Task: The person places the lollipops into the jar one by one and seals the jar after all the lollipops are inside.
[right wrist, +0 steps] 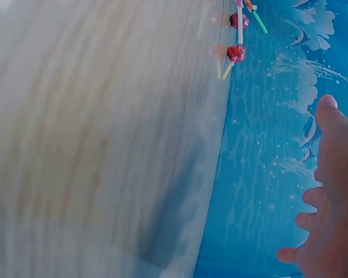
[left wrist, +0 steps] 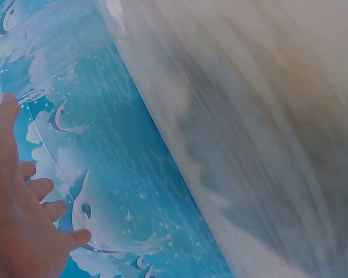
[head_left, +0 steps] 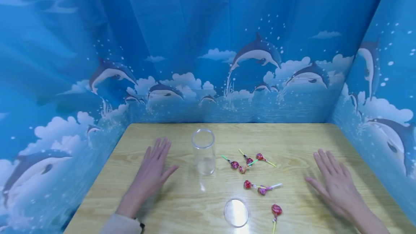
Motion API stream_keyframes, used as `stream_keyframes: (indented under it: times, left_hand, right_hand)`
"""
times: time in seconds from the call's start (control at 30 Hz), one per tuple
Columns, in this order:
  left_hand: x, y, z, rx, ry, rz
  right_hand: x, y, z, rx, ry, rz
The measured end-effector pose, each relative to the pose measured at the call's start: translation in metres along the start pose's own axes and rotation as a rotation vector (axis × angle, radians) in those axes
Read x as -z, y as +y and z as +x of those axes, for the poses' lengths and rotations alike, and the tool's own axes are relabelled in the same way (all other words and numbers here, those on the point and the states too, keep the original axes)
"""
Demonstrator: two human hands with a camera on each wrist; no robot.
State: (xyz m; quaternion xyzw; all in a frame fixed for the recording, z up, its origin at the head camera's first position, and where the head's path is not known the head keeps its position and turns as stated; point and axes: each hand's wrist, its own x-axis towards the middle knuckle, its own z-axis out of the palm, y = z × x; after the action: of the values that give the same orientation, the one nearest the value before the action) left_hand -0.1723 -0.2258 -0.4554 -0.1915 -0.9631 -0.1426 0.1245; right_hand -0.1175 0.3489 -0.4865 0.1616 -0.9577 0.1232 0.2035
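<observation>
My left hand [head_left: 151, 174] is over the left part of the table, palm down, with straight fingers and the thumb spread toward a clear plastic jar [head_left: 205, 160]. Upright and without a lid, the jar stands to the right of that hand. On the right side, my right hand [head_left: 338, 189] is spread flat too, holding nothing. Between the jar and this hand lie several wrapped lollipops, including a red one [head_left: 276, 209] near the front and a purple one [head_left: 234, 165] with a green stick. A round clear lid [head_left: 236, 213] lies in front of the jar.
The wooden table [head_left: 175, 205] reaches back to a blue curtain [head_left: 182, 46] printed with dolphins and clouds. More of this curtain hangs along the left and right sides.
</observation>
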Motion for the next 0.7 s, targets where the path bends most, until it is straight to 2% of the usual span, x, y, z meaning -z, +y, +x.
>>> stream_keyframes:
  times: [0.2,0.4,0.53,0.7]
  left_hand:
    - [-0.001,0.010,0.008,0.004,0.025,-0.112]
    - [-0.001,0.021,0.014,0.019,0.044,-0.261]
    - [-0.002,0.029,0.020,0.029,0.054,-0.352]
    - [-0.005,0.035,0.025,0.012,0.095,-0.451]
  right_hand:
    - [-0.001,-0.010,0.001,-0.046,0.015,0.115]
    - [-0.001,-0.016,0.003,-0.064,0.027,0.215]
    - [-0.001,-0.020,0.005,-0.078,0.013,0.301]
    - [-0.002,-0.027,0.009,-0.105,-0.010,0.382]
